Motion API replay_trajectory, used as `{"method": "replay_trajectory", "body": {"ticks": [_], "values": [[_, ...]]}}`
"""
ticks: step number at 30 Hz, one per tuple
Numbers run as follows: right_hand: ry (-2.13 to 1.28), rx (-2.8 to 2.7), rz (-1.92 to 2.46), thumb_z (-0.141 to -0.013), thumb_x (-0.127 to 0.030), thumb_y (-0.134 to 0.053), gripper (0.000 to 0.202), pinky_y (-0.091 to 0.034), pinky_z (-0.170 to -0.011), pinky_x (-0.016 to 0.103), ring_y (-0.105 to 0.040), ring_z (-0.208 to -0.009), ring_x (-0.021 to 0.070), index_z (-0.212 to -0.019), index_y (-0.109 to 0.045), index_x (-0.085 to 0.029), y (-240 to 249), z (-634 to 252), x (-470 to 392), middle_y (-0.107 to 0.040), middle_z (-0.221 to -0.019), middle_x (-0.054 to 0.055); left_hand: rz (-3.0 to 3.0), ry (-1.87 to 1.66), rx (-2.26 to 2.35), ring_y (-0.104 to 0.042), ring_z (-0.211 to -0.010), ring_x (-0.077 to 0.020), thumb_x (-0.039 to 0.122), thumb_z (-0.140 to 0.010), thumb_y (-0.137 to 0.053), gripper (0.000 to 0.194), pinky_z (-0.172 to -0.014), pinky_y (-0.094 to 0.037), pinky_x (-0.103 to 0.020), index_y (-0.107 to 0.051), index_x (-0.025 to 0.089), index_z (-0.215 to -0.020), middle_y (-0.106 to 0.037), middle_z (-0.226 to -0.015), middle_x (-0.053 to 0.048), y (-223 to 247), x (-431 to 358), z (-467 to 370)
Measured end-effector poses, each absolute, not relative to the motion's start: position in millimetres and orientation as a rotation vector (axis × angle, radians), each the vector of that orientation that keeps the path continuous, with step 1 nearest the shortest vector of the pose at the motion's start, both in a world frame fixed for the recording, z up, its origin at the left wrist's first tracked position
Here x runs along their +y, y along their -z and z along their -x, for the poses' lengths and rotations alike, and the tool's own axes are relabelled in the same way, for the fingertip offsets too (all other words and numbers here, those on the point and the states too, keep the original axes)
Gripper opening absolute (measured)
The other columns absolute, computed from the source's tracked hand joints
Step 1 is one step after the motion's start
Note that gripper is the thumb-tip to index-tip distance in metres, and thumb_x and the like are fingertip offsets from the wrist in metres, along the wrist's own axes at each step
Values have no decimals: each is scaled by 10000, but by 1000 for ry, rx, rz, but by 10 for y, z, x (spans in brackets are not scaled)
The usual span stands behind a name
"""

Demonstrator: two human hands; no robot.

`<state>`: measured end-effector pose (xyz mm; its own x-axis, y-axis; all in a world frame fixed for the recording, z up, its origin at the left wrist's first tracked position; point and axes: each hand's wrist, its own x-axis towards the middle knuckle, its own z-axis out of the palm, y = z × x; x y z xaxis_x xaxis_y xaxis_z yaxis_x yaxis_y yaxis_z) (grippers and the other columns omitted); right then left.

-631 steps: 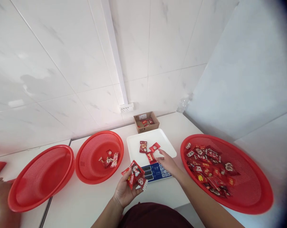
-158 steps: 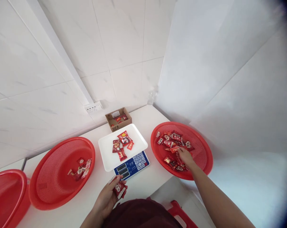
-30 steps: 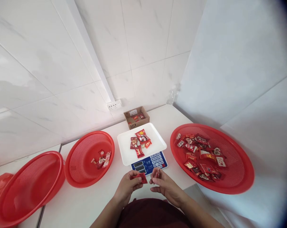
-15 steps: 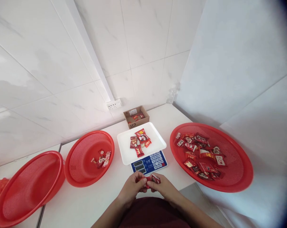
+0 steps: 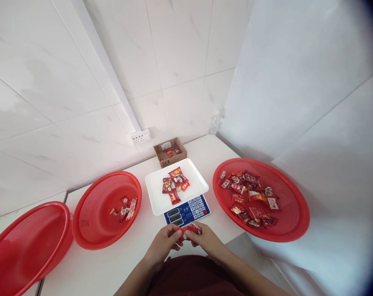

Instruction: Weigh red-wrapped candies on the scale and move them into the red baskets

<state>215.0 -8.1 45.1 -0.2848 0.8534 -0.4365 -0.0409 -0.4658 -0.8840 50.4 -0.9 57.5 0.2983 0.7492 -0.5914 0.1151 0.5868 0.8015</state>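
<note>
My left hand (image 5: 163, 243) and my right hand (image 5: 207, 239) meet in front of the scale, both closed on small red snack packets (image 5: 186, 232). The packets are partly covered by the fingers. Just beyond them is a digital scale (image 5: 189, 211) with a blue keypad panel. Several red packets (image 5: 177, 176) lie on its white tray (image 5: 154, 201). To the right, a red basket (image 5: 293, 205) holds several packets. The nearer left basket (image 5: 93, 205) has a few packets at its right side.
At the far left stands another red basket (image 5: 28, 246), cut off by the frame edge. A small cardboard box (image 5: 164, 161) with packets sits behind the scale. A clear plastic item (image 5: 214, 125) is in the corner by the wall.
The view has shifted, so the scale and right basket appear further left. My hands have drawn slightly closer around the red packets, which are now turned differently.
</note>
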Motion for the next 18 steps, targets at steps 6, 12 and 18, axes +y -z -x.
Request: {"method": "replay_trajectory", "body": {"ticks": [6,12,18], "values": [[-1802,-1086,1324,-680,-510,-605,349,-369,-547,248,-428,-520,93,-638,-495,-182,-493,-2157,-77,-510,-582,-33,-1022,-410,1204,-497,-556,-117,589,-737,-501,432,-579,-373,-260,-533,160,-699,-550,-589,5,-511,-23,-475],[-1822,-1102,1346,-675,-598,-561,426,-372,-521,251,-426,-499,93,-610,-458,-190,-461,-2161,-67,-484,-556,-37,-964,-477,1115,-462,-531,-114,609,-723,-513,458,-584,-350,-254,-563,156,-681,-536,-544,6,-561,-51,-495],[-1720,-1239,1369,-711,-580,-533,409,-368,-525,250,-437,-521,104,-604,-427,-200,-435,-2194,-43,-473,-560,-35,-1019,-556,1180,-461,-538,-122,619,-707,-522,468,-582,-355,-256,-556,160,-619,-525,-528,2,-561,-70,-552]]}}
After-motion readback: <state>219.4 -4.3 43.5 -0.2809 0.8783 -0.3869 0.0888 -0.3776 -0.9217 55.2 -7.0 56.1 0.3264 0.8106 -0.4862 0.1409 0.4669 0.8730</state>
